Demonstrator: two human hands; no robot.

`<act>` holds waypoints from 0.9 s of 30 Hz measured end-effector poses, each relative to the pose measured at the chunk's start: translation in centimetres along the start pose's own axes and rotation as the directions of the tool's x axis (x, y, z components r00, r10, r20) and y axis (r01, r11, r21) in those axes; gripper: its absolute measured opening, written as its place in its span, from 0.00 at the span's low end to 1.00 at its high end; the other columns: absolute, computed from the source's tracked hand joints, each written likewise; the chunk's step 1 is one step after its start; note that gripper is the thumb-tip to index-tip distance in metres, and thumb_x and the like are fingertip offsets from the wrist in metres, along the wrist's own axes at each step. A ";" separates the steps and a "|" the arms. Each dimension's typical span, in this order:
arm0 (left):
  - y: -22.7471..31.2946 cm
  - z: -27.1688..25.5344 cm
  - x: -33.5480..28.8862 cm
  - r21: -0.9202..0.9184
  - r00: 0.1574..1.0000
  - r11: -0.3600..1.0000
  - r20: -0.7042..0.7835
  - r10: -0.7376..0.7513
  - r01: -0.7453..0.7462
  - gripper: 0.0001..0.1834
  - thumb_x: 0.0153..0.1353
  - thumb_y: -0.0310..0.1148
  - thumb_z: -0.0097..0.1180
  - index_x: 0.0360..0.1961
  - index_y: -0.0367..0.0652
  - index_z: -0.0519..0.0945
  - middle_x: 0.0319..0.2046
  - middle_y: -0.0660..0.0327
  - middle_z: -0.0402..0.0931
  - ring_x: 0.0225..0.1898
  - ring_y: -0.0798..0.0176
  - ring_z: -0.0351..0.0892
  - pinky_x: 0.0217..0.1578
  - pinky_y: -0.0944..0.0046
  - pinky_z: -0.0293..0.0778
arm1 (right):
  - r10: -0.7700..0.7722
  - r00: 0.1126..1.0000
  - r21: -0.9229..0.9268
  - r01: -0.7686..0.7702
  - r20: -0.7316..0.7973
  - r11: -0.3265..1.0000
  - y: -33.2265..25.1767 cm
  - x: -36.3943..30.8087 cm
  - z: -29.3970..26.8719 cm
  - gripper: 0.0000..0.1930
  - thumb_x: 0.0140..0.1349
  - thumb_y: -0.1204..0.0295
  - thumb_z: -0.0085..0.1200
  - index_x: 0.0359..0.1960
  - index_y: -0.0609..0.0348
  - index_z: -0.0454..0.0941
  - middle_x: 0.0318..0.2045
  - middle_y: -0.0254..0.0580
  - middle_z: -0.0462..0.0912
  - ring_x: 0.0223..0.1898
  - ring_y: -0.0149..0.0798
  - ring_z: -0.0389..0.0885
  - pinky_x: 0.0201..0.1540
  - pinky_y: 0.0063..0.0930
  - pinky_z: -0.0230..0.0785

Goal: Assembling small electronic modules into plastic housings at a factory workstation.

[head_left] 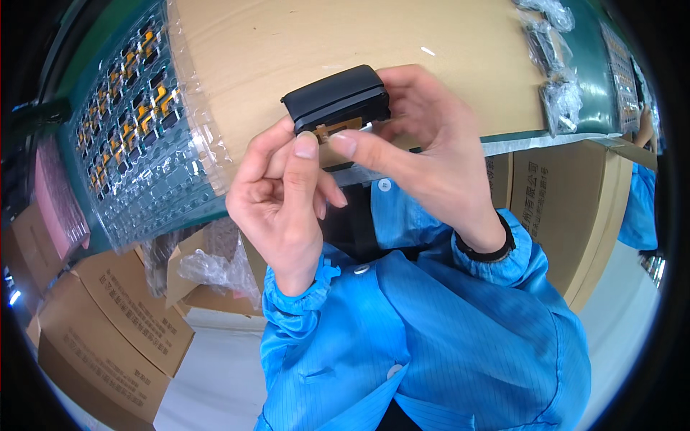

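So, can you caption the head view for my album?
Beside clear trays of orange-black parts, left fingers and right fingers hold a black device above a tan sheet.

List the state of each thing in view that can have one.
Black device: held, tilted
Orange-brown strip: exposed on the device's near side
Left hand: closed on the device's left end
Right hand: closed on its right end
Clear tray: loaded with black-and-orange parts
Packets: plastic-wrapped
Plastic film: crumpled
Cardboard sheet: lying flat
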State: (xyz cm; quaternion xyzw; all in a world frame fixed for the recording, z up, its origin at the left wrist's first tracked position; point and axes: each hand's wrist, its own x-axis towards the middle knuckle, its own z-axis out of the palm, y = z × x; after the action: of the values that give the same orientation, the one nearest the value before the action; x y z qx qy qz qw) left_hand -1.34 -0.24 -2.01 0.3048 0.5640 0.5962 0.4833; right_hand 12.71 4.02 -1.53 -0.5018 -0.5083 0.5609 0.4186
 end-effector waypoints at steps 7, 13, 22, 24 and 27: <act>0.3 0.0 -0.5 -0.075 1.000 0.997 -0.002 0.013 -0.013 0.14 0.65 0.26 0.56 0.49 0.30 0.77 0.20 0.59 0.80 0.13 0.72 0.72 0.13 0.76 0.59 | 0.157 0.980 0.178 -0.178 0.125 0.968 -0.5 -0.1 0.2 0.16 0.58 0.79 0.65 0.47 0.72 0.76 0.38 0.46 0.84 0.40 0.32 0.84 0.42 0.24 0.79; 0.7 0.3 -0.9 -0.047 1.000 0.999 -0.013 0.016 -0.017 0.14 0.66 0.27 0.56 0.50 0.31 0.77 0.21 0.58 0.80 0.13 0.72 0.72 0.13 0.76 0.59 | 0.182 0.976 0.126 -0.198 0.123 0.972 -0.4 0.0 0.5 0.16 0.58 0.80 0.64 0.47 0.72 0.75 0.39 0.47 0.84 0.41 0.34 0.84 0.45 0.26 0.79; 1.7 0.2 -0.3 -0.074 0.999 0.997 -0.042 -0.025 0.022 0.15 0.65 0.30 0.58 0.48 0.30 0.78 0.22 0.58 0.80 0.13 0.70 0.73 0.13 0.75 0.59 | 0.040 0.992 0.104 -0.053 0.116 0.993 -1.0 0.2 0.7 0.13 0.61 0.77 0.62 0.45 0.71 0.78 0.37 0.44 0.84 0.40 0.31 0.82 0.43 0.25 0.76; 1.9 -0.2 0.3 -0.132 0.992 0.985 -0.034 -0.118 0.112 0.16 0.65 0.32 0.58 0.48 0.30 0.78 0.21 0.58 0.80 0.14 0.68 0.75 0.13 0.74 0.59 | 0.095 0.991 0.324 -0.120 0.092 0.938 -0.3 0.3 0.1 0.09 0.64 0.70 0.60 0.36 0.65 0.82 0.25 0.32 0.81 0.28 0.23 0.76 0.31 0.18 0.68; 2.7 0.9 0.8 -0.113 0.976 0.977 -0.104 -0.194 0.182 0.13 0.65 0.32 0.56 0.44 0.31 0.79 0.17 0.61 0.75 0.13 0.71 0.69 0.13 0.74 0.56 | 0.090 0.994 0.335 -0.108 0.068 0.936 -0.1 0.2 -0.1 0.11 0.68 0.69 0.56 0.35 0.67 0.82 0.23 0.31 0.79 0.28 0.23 0.76 0.31 0.18 0.68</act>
State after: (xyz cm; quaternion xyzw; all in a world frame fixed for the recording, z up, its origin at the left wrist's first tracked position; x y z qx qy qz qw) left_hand -1.42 1.08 0.62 0.1900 0.5855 0.5927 0.5194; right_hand 12.77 4.28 -1.42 -0.4325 -0.3892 0.6731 0.4565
